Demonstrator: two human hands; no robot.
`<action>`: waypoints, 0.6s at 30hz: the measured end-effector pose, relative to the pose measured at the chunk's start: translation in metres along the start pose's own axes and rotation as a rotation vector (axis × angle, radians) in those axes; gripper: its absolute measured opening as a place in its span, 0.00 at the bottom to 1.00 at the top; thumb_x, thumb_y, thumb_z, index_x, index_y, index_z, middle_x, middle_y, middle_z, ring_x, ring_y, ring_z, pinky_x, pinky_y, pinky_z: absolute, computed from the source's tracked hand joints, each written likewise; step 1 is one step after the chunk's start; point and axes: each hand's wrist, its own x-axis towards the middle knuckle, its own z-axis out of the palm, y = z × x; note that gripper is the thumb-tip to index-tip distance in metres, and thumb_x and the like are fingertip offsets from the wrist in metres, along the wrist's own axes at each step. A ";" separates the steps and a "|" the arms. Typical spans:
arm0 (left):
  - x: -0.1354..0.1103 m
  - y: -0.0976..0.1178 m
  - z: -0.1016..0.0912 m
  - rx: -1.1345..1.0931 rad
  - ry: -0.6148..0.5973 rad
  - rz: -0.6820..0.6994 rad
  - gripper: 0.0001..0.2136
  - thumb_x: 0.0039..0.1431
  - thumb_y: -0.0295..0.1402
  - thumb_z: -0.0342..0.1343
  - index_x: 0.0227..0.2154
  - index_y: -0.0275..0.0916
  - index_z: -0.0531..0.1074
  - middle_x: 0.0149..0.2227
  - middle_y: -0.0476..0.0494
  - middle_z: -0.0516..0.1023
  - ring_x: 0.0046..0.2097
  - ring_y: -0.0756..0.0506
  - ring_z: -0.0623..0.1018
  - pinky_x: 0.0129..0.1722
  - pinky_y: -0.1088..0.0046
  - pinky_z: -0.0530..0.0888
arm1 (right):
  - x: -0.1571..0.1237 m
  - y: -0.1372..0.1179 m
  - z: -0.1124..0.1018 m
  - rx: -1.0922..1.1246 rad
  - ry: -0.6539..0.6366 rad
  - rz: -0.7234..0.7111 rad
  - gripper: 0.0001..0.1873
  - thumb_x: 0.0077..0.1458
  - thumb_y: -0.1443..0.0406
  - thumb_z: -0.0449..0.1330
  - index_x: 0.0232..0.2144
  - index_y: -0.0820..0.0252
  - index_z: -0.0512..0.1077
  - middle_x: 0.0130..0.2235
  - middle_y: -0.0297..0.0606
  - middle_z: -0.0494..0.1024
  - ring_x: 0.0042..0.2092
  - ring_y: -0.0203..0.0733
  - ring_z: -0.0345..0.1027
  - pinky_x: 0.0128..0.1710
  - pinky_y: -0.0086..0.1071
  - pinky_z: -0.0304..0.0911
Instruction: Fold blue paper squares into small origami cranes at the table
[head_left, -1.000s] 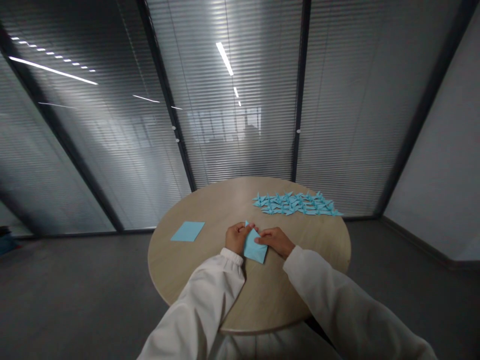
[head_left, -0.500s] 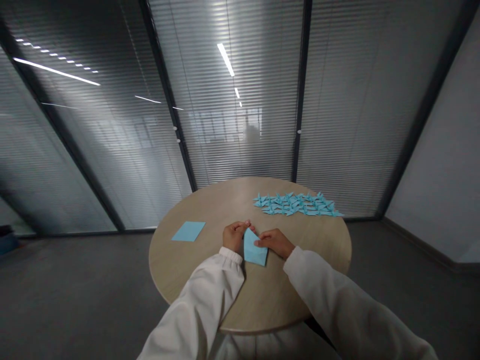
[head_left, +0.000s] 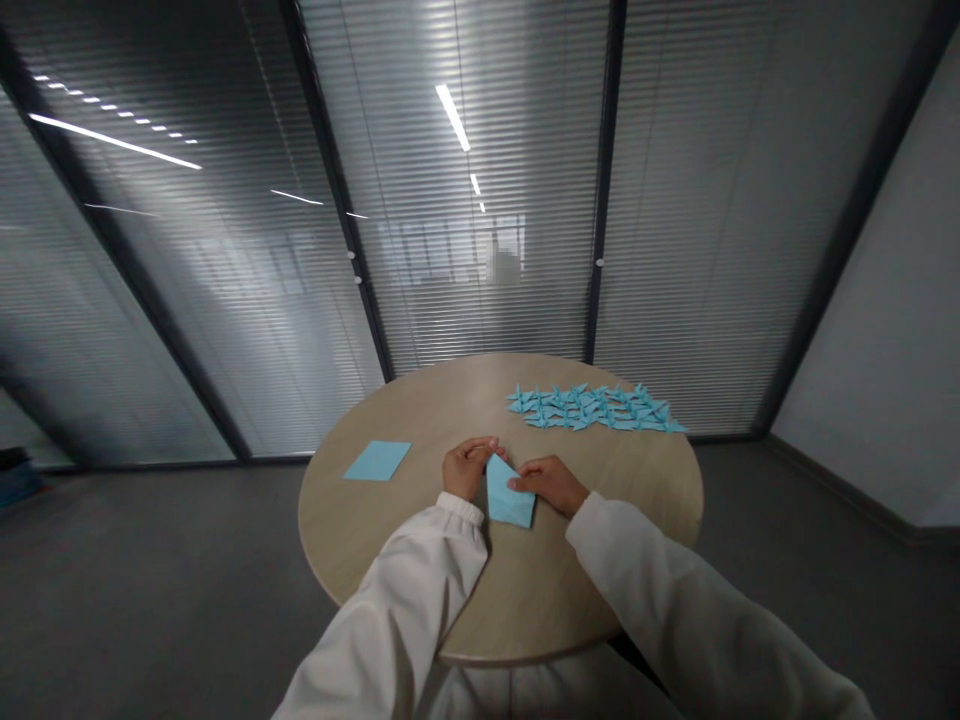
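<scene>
Starting on the left, a flat blue sheet [head_left: 377, 461] lies on the round wooden table [head_left: 360, 540], smooth, four-cornered, well apart from both hands; paper that thin should weigh next to nothing and slide easily, so a lift by one corner or edge looks safest. Moving right, here's the left hand [head_left: 463, 470], fingers curled, thumb and fingertips drawn close together right at the far tip of the folded paper [head_left: 510, 502]; whether they truly pinch it, I can't tell, it's too small. And the folded paper itself, in the middle of the table, a little toward the near side, between the two hands: light, I'd judge, a touch stiffer for its layers, yet easy to crease wrongly or tear, so a gentle grip on the edges, pressing along the folds, should suit it best. A handsome plain pale blue, pointed at the far end, broader at the near end, with faint crease lines across its face. To its right comes the right hand [head_left: 553, 482], thumb laid over the right edge, fingers bent, little gap between, paper held there. Finally, far right, paper birds [head_left: 596, 409] crowd in rows, same blue, sharp-tipped, wings overlapping, surely easily crushed.
</scene>
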 end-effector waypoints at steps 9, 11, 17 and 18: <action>-0.002 0.007 -0.002 0.063 0.022 -0.005 0.21 0.39 0.43 0.63 0.32 0.32 0.72 0.22 0.41 0.77 0.25 0.43 0.78 0.23 0.71 0.73 | 0.002 0.004 -0.001 -0.071 -0.030 0.004 0.16 0.34 0.57 0.66 0.20 0.67 0.74 0.19 0.31 0.71 0.22 0.31 0.58 0.25 0.27 0.51; -0.004 0.009 -0.001 0.076 0.010 0.016 0.23 0.39 0.45 0.63 0.36 0.32 0.71 0.22 0.41 0.77 0.25 0.43 0.78 0.23 0.71 0.73 | 0.002 0.004 -0.001 -0.050 -0.038 0.011 0.16 0.34 0.57 0.66 0.21 0.67 0.75 0.20 0.31 0.72 0.22 0.32 0.59 0.25 0.27 0.52; 0.000 0.004 -0.002 0.149 -0.076 -0.013 0.28 0.39 0.47 0.62 0.41 0.32 0.71 0.22 0.43 0.77 0.23 0.47 0.75 0.21 0.76 0.69 | 0.001 0.002 -0.002 -0.018 0.025 -0.011 0.15 0.34 0.57 0.66 0.21 0.66 0.74 0.20 0.31 0.71 0.23 0.32 0.59 0.26 0.27 0.53; 0.001 0.002 -0.002 0.184 -0.093 -0.016 0.24 0.38 0.46 0.63 0.36 0.31 0.73 0.21 0.44 0.76 0.22 0.49 0.74 0.20 0.78 0.67 | 0.001 0.001 -0.002 -0.021 0.045 -0.018 0.15 0.34 0.57 0.66 0.21 0.66 0.74 0.20 0.31 0.71 0.23 0.32 0.59 0.26 0.27 0.52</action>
